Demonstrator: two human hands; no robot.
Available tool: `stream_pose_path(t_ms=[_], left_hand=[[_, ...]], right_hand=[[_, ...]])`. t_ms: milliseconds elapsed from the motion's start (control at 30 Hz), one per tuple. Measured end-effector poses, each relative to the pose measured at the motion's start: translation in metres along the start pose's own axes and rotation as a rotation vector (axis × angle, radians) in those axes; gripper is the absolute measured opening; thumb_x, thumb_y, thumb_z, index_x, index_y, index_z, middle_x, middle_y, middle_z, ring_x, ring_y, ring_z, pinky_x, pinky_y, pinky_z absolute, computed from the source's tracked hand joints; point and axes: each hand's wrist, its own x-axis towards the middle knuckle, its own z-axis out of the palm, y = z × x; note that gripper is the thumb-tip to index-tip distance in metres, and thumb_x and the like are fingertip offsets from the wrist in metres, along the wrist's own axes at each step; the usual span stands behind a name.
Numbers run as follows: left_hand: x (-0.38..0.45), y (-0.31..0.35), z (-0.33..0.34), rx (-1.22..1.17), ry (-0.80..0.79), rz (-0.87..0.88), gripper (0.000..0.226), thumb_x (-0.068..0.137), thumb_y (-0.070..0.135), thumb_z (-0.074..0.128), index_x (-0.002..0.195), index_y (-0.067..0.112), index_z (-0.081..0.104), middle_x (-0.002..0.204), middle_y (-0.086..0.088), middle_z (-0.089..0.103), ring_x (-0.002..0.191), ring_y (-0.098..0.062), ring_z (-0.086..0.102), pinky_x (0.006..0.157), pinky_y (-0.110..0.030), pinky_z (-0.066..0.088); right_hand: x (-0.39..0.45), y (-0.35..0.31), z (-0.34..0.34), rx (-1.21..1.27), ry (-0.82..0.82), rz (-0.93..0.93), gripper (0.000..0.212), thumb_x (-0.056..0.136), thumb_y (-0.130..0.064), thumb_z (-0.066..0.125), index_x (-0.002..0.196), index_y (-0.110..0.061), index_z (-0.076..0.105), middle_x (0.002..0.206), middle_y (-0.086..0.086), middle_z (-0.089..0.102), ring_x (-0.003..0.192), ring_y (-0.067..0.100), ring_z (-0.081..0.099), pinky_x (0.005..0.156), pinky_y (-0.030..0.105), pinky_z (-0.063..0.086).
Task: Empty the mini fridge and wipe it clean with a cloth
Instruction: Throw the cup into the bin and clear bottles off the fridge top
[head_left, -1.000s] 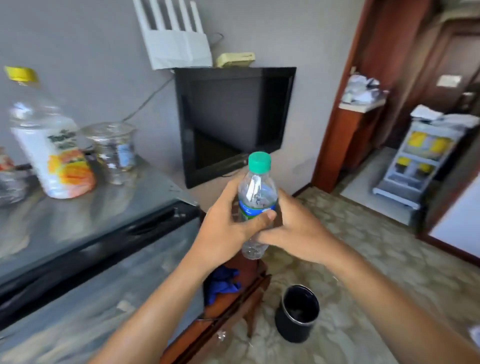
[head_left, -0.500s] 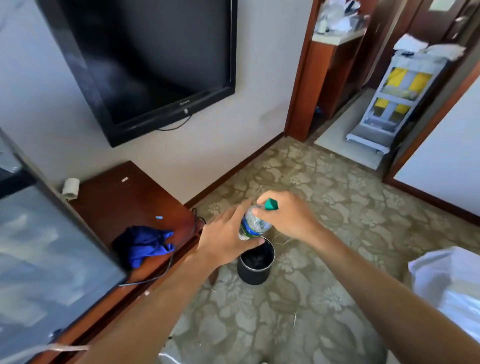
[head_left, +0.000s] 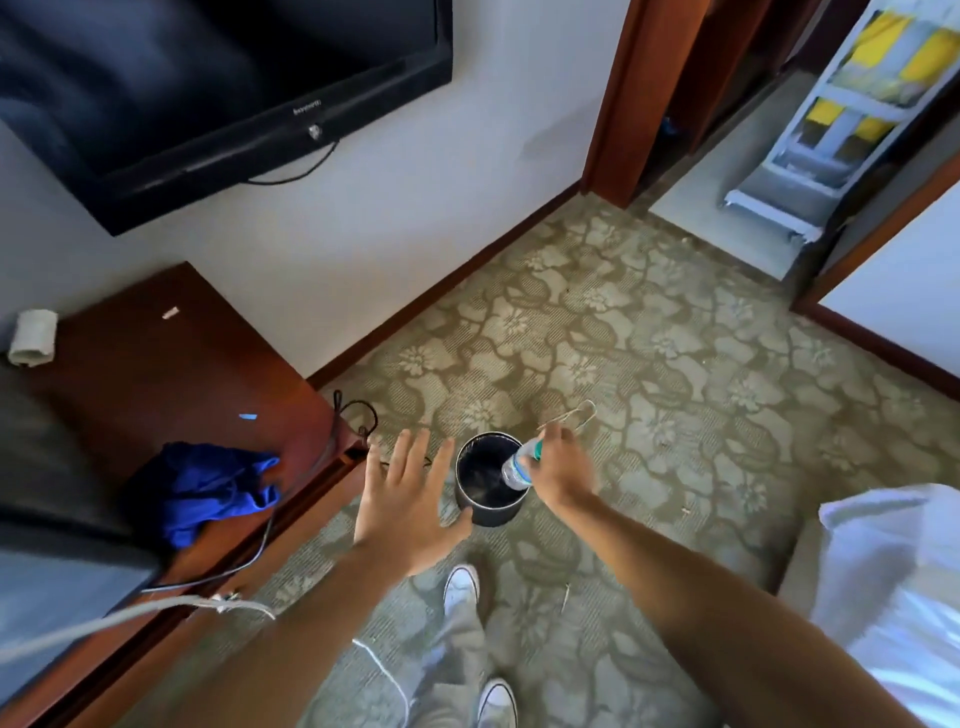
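The right hand (head_left: 563, 470) grips a small clear water bottle (head_left: 515, 472) near its green cap, fingers curled round the neck. The bottle is tilted, with its base dipping over the open mouth of a black cylindrical bin (head_left: 488, 512) that stands on the patterned carpet (head_left: 649, 364). The left hand (head_left: 408, 499) hovers just left of the bin, fingers spread and straight, holding nothing; its thumb lies close to the bin's rim, though contact cannot be judged.

On the dark wooden desk (head_left: 171, 364) a crumpled blue cloth (head_left: 213, 488) lies near the front right edge, and a pale roll (head_left: 32, 338) sits at the back left corner. The grey top of the mini fridge (head_left: 47, 587) shows at the lower left. A black television (head_left: 208, 78) hangs on the wall above the desk. White shoes (head_left: 460, 584) stand on the carpet below the bin.
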Motion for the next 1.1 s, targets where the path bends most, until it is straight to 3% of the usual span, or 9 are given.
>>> stream_pose_path(t_ms=[167,367,467,533,633,833,933,1100], left_hand=[[0.06,-0.019,0.033,-0.044,-0.107,-0.028,0.095,0.088,0.076,0.033,0.164,0.02,0.023,0.168,-0.018,0.024,0.157,-0.038,0.017,0.121,-0.067,0.018],[0.101,-0.041,0.051,-0.057,-0.147,-0.088,0.095,0.089,0.078,0.017,0.164,0.024,-0.009,0.172,-0.012,-0.009,0.159,-0.031,-0.01,0.125,-0.059,-0.004],[0.108,-0.052,0.049,-0.067,-0.173,-0.123,0.093,0.094,0.074,0.025,0.163,0.025,-0.011,0.172,-0.011,-0.01,0.159,-0.03,-0.013,0.126,-0.057,-0.003],[0.11,-0.056,0.044,-0.063,-0.178,-0.123,0.092,0.094,0.073,0.026,0.163,0.024,-0.01,0.173,-0.011,-0.008,0.159,-0.03,-0.013,0.127,-0.058,-0.002],[0.113,-0.055,0.032,-0.04,-0.179,-0.104,0.092,0.095,0.072,0.025,0.162,0.023,-0.014,0.172,-0.013,-0.009,0.159,-0.031,-0.012,0.127,-0.059,0.0],[0.095,-0.046,-0.009,-0.04,-0.038,-0.14,0.089,0.095,0.07,0.023,0.163,0.024,-0.009,0.173,-0.011,0.0,0.16,-0.029,-0.003,0.128,-0.057,0.003],[0.066,-0.044,-0.026,-0.056,0.046,-0.19,0.09,0.09,0.072,0.017,0.164,0.024,-0.001,0.172,-0.011,0.009,0.159,-0.029,0.003,0.128,-0.056,0.006],[-0.005,-0.039,-0.046,-0.079,0.228,-0.3,0.091,0.09,0.072,0.029,0.164,0.022,0.017,0.168,-0.011,0.026,0.157,-0.032,0.019,0.127,-0.056,0.015]], right_hand=[[0.065,0.007,0.041,0.043,-0.048,0.098,0.044,0.094,-0.035,0.066,0.123,-0.009,0.045,0.122,0.013,0.059,0.103,0.035,0.064,0.078,0.042,0.054],[0.134,0.016,0.077,-0.092,-0.253,0.088,0.042,0.098,-0.038,0.06,0.125,-0.01,0.044,0.124,0.013,0.06,0.11,0.036,0.063,0.077,0.036,0.046],[0.14,0.025,0.08,-0.161,-0.361,0.141,0.039,0.098,-0.04,0.056,0.126,-0.014,0.048,0.118,0.01,0.064,0.103,0.032,0.065,0.08,0.037,0.054],[0.135,0.033,0.079,-0.165,-0.43,0.186,0.037,0.098,-0.037,0.055,0.126,-0.013,0.051,0.106,0.005,0.062,0.09,0.027,0.063,0.071,0.034,0.053],[0.123,0.044,0.074,-0.164,-0.493,0.215,0.039,0.095,-0.027,0.053,0.131,-0.012,0.05,0.106,0.005,0.061,0.088,0.023,0.06,0.067,0.03,0.051],[0.103,0.021,0.03,-0.152,-0.394,0.105,0.036,0.092,-0.027,0.054,0.125,-0.013,0.051,0.113,0.008,0.064,0.095,0.026,0.065,0.074,0.033,0.053],[0.087,-0.002,0.0,-0.159,-0.332,0.002,0.02,0.092,-0.023,0.055,0.109,-0.012,0.055,0.101,0.004,0.065,0.079,0.016,0.061,0.064,0.03,0.05],[0.053,-0.044,-0.032,-0.126,-0.2,-0.215,0.028,0.093,-0.019,0.055,0.121,-0.012,0.055,0.092,0.001,0.067,0.067,0.01,0.057,0.052,0.023,0.047]])
